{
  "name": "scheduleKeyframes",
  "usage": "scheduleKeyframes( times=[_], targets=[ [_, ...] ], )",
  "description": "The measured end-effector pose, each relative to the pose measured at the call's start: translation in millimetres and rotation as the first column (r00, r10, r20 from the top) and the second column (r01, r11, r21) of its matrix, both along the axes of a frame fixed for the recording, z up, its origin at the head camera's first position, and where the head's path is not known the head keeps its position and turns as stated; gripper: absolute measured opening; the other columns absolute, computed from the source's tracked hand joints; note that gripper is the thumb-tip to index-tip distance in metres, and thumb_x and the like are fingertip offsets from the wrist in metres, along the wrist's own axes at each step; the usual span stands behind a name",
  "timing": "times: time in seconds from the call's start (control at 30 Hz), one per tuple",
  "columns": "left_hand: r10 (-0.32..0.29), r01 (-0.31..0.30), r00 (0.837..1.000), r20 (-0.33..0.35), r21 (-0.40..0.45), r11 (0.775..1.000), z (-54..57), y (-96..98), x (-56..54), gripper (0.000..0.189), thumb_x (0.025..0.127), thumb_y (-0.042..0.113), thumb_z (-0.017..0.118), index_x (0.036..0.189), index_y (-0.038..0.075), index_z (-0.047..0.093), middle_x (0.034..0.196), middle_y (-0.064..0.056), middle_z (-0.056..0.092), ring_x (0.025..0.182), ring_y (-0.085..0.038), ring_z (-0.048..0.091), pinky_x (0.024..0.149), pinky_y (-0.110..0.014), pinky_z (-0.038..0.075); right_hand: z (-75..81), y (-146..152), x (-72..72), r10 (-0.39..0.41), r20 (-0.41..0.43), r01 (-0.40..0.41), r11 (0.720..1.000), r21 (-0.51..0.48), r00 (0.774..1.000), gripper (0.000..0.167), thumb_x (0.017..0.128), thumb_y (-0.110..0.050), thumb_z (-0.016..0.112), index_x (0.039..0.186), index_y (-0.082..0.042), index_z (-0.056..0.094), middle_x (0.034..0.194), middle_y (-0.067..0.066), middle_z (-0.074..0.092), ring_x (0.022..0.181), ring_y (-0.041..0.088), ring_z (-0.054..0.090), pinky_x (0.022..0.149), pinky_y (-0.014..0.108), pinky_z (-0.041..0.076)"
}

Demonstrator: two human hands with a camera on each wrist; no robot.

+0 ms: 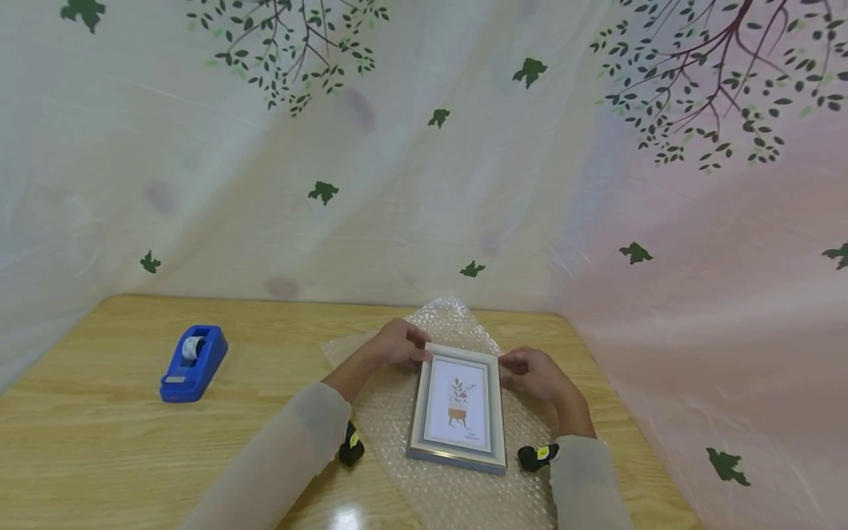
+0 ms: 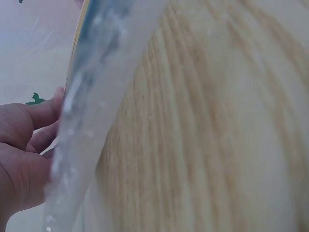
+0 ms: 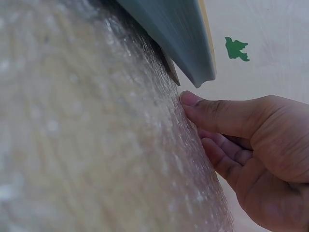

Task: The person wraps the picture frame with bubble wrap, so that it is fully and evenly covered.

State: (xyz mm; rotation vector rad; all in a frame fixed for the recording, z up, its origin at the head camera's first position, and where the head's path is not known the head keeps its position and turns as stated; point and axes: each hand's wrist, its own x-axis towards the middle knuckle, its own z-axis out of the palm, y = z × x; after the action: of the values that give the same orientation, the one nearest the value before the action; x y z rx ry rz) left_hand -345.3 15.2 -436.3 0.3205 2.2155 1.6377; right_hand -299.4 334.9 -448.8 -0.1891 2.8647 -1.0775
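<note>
Lower centre: left hand [image 1: 399, 343] grips cream rectangular picture frame [image 1: 458, 405] over clear bubble wrap [image 1: 387, 419]; right hand [image 1: 542, 375] at frame's right edge, cannot tell if gripping.

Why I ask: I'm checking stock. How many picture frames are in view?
1: the picture frame is between the left hand and the right hand, over the bubble wrap. No other shows, though anything beneath it would be hidden.

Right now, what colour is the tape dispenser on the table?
The tape dispenser is blue; it shows best in the head view.
</note>
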Motion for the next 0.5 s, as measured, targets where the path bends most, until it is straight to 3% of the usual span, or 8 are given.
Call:
scheduleKeyframes(
  times=[0.23, 0.5],
  targets=[
    [0.041, -0.041, 0.999, -0.009, -0.035, 0.999, -1.8, -1.0, -3.9, 0.032, 0.090, 0.006, 0.078, 0.121, -0.001, 0.069, 0.107, -0.014, 0.069, 0.083, -0.024, 0.073, 0.074, -0.035, 0.061, 0.8, -0.5, 1.1, 0.023, -0.012, -0.023, 1.000, -0.010, 1.000, 0.036, 0.089, -0.010, 0.080, 0.124, -0.003, 0.072, 0.120, 0.009, 0.066, 0.109, 0.026, 0.063, 0.098, 0.049, 0.051],
    [0.048, -0.048, 0.999, -0.016, -0.013, 0.999, -3.5, -2.4, -4.3, 0.032, 0.089, 0.005, 0.079, 0.119, -0.003, 0.070, 0.106, -0.015, 0.069, 0.083, -0.024, 0.072, 0.074, -0.034, 0.061, 1.6, -1.2, 1.9, 0.017, -0.010, -0.017, 1.000, 0.003, 1.000, 0.035, 0.090, -0.010, 0.079, 0.123, -0.004, 0.072, 0.120, 0.010, 0.067, 0.109, 0.027, 0.063, 0.099, 0.050, 0.051]
  ],
)
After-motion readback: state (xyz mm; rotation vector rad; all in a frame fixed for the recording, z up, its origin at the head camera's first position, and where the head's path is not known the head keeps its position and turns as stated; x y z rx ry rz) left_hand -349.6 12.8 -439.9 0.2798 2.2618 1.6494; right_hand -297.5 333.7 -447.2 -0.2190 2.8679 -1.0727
